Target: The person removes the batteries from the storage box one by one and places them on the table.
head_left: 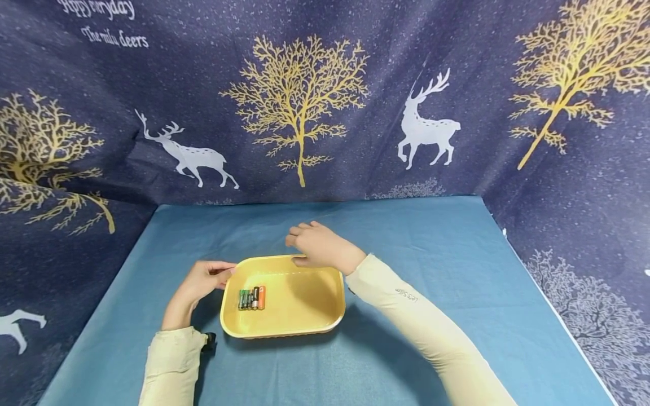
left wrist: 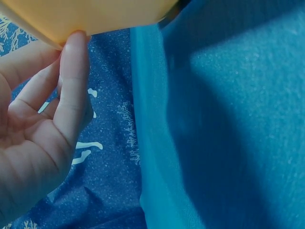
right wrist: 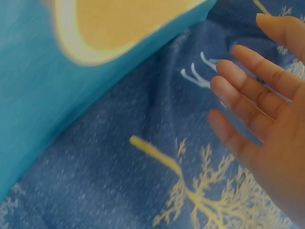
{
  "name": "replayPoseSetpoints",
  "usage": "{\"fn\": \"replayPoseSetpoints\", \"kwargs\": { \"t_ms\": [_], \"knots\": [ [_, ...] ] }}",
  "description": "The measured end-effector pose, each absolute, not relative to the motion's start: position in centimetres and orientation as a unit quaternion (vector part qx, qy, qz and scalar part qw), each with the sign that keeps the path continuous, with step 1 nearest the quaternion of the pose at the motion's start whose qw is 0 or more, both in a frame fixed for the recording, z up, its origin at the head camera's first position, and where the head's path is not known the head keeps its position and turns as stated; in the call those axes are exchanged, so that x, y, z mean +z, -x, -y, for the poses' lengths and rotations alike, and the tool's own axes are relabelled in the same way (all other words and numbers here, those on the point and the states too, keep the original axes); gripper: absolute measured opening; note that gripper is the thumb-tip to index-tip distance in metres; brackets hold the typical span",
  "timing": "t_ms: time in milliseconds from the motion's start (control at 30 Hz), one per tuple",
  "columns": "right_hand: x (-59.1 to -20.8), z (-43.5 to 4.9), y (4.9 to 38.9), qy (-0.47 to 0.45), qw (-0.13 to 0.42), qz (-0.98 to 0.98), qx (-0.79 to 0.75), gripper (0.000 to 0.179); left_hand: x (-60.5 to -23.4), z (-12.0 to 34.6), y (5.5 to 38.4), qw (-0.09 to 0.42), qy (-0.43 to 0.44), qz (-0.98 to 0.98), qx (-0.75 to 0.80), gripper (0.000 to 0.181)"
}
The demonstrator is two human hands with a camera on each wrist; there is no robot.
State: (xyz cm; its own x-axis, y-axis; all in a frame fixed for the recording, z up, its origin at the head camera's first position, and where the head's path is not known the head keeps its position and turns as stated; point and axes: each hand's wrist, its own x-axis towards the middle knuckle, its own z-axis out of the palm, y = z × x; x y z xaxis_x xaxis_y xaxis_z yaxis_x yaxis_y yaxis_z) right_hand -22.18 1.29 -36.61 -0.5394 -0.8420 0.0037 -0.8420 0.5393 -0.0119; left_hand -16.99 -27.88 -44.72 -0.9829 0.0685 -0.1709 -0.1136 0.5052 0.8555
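A yellow plastic basin [head_left: 299, 326] lies over the blue cloth in the head view. Inside it, toward the left, several small batteries stand side by side in a row: green-and-black ones [head_left: 246, 299] and one orange battery [head_left: 261, 297]. My left hand [head_left: 200, 281] pinches the basin's left rim between thumb and fingers; the left wrist view shows the thumb [left wrist: 74, 71] against the yellow wall. My right hand [head_left: 325, 246] is held above the far right rim with nothing in it, its fingers loosely spread in the right wrist view.
Blue cloth [head_left: 437, 270] covers the table around the basin. Behind and at both sides hangs a dark blue curtain [head_left: 355, 169] printed with gold trees and white deer. A small black object [head_left: 209, 341] sits at the left wrist.
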Motion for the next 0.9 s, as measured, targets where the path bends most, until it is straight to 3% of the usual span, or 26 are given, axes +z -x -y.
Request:
{"fn": "replayPoseSetpoints", "kwargs": {
  "t_ms": [900],
  "knots": [
    [-40.1, 7.2, 20.9, 0.483, 0.070, -0.869, 0.077, 0.042, -44.7, 27.9, 17.0, 0.083, -0.001, -0.858, 0.506, 0.032]
  ]
}}
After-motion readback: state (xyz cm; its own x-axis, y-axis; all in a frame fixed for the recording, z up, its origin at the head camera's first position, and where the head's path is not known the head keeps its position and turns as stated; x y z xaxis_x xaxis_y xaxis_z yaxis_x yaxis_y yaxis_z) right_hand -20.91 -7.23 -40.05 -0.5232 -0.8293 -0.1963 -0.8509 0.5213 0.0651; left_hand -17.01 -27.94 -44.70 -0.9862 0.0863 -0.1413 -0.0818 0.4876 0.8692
